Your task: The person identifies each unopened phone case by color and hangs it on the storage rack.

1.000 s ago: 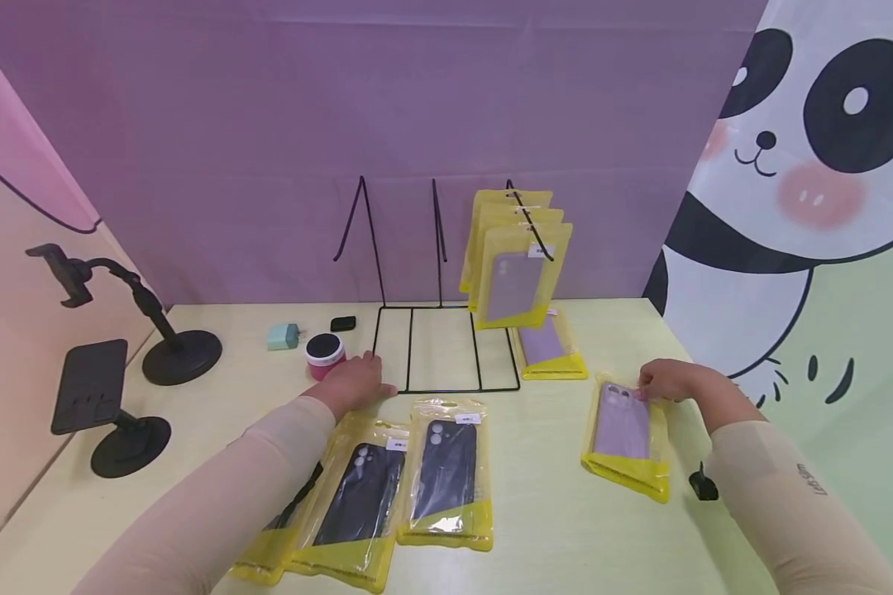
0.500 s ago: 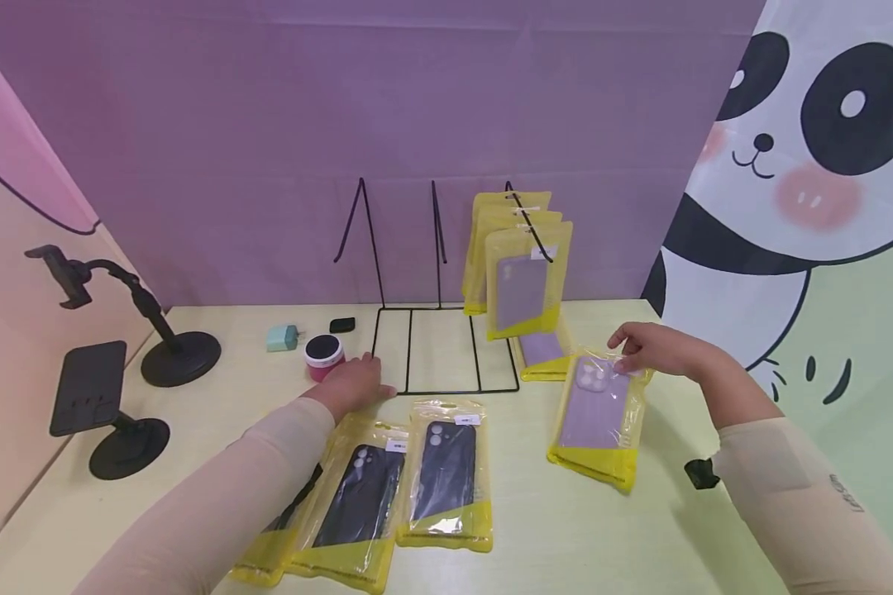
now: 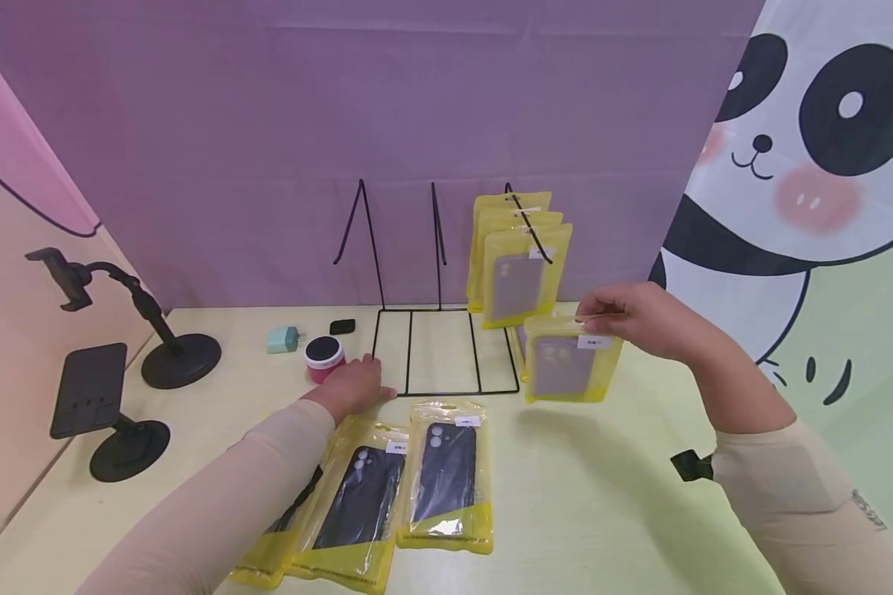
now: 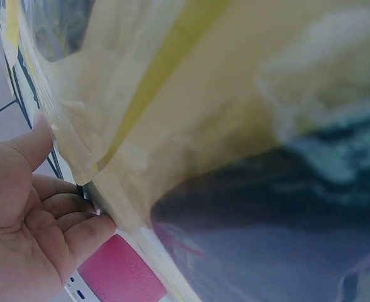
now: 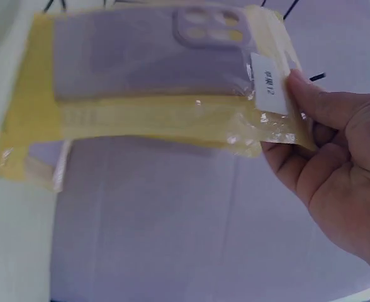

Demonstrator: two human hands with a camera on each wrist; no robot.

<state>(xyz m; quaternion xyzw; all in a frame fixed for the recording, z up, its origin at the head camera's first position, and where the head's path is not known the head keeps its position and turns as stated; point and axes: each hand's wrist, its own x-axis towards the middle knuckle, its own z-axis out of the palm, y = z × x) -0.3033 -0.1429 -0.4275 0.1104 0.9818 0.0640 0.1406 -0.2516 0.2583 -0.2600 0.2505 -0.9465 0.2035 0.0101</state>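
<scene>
My right hand [image 3: 651,321] pinches the top edge of a yellow-edged clear pouch with a lilac phone case [image 3: 565,368] inside, lifted off the table at the rack's right. In the right wrist view, thumb and fingers grip the packaged phone case [image 5: 153,60] beside its white label. My left hand [image 3: 351,387] holds the front left corner of the black wire display rack [image 3: 446,393]. Its fingers curl in the left wrist view, where pouches partly block the rack. Several similar packaged cases [image 3: 521,285] hang from the rack's right prong; another lies mostly hidden behind the lifted one.
Pouches with black phone cases [image 3: 446,471] lie in front of the rack. A pink jar [image 3: 324,357], a mint charger [image 3: 282,339] and a small black item [image 3: 342,326] sit left of it. Two black phone stands [image 3: 181,361] occupy the far left.
My right hand has lifted the packaged lilac case off the table and carried it left and back toward the rack. The hanging pouches swayed slightly. My left hand stays put.
</scene>
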